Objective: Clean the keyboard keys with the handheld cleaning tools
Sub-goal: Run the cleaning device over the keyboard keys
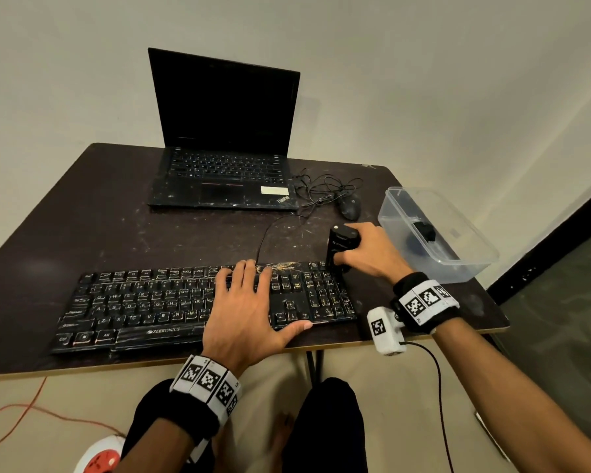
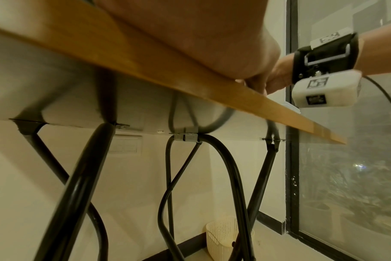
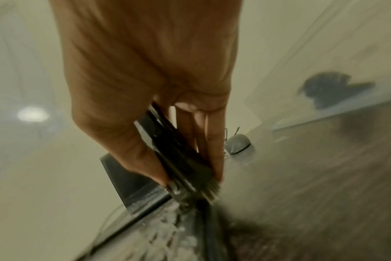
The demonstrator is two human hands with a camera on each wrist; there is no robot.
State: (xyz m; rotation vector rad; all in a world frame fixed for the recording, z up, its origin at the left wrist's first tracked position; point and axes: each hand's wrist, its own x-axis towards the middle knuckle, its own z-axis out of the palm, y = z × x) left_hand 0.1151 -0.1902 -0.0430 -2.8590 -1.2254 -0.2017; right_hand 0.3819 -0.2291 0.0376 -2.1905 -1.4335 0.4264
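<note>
A black, dusty keyboard (image 1: 151, 302) lies along the front of the dark table (image 1: 99, 213). My left hand (image 1: 249, 302) lies flat on its right-middle keys, fingers straight and spread, thumb at the front edge. My right hand (image 1: 362, 249) grips a black handheld cleaning tool (image 1: 342, 245) upright at the keyboard's far right corner, over the number pad. In the right wrist view, which is blurred, the cleaning tool (image 3: 179, 155) points down with its bristled tip at the keys, held between thumb and fingers (image 3: 214, 141). The left wrist view looks under the table edge (image 2: 167, 74).
An open black laptop (image 1: 226, 148) stands at the back of the table. A wired mouse (image 1: 350, 206) with tangled cable lies right of it. A clear plastic box (image 1: 434, 230) holding dark items sits at the right edge. Black table legs (image 2: 78, 185) and a basket (image 2: 221, 236) are below.
</note>
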